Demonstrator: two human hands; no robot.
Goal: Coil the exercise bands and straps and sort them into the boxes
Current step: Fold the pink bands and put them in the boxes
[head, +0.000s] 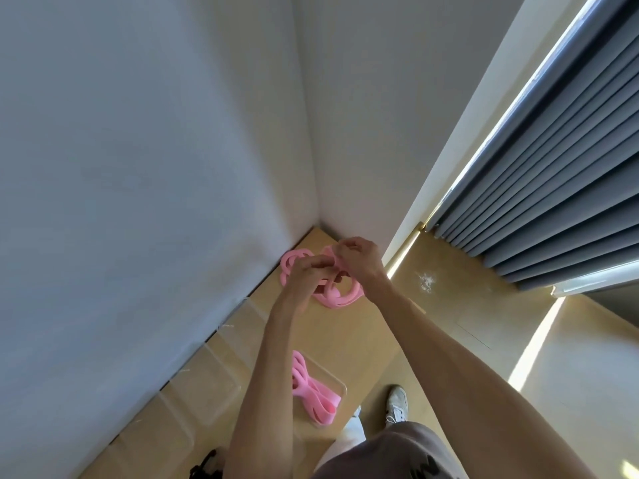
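From the head view, both hands met over the far end of a narrow wooden table (349, 337) pushed into the corner of the room. The left hand (306, 280) had its fingers curled, pinching a pink band (337, 293) that lay in loops on the tabletop; the right hand (359, 259) was curled too, pinching the same band from the far side, just above the loops. More pink loops (294, 262) lay touching the left wall (138, 167), right where the table edge met it, so there was no spare room on that side. The far edge ran against the other wall, boxing the band into the corner.

Nearer, a clear box (337, 385) sat on the table with a folded pink strap (311, 392) inside, its near right corner close to the table's right edge. Left of it stood another clear box (207, 385), against the wall; I could not tell what it held. A black tangle (205, 466) showed at the near left edge of the frame.

Right of the table the floor (466, 305) lay open, crossed by strips of sunlight, running to grey curtains (553, 184) on the far right. A white shoe (397, 404) stood on it just beside the table's near right edge.
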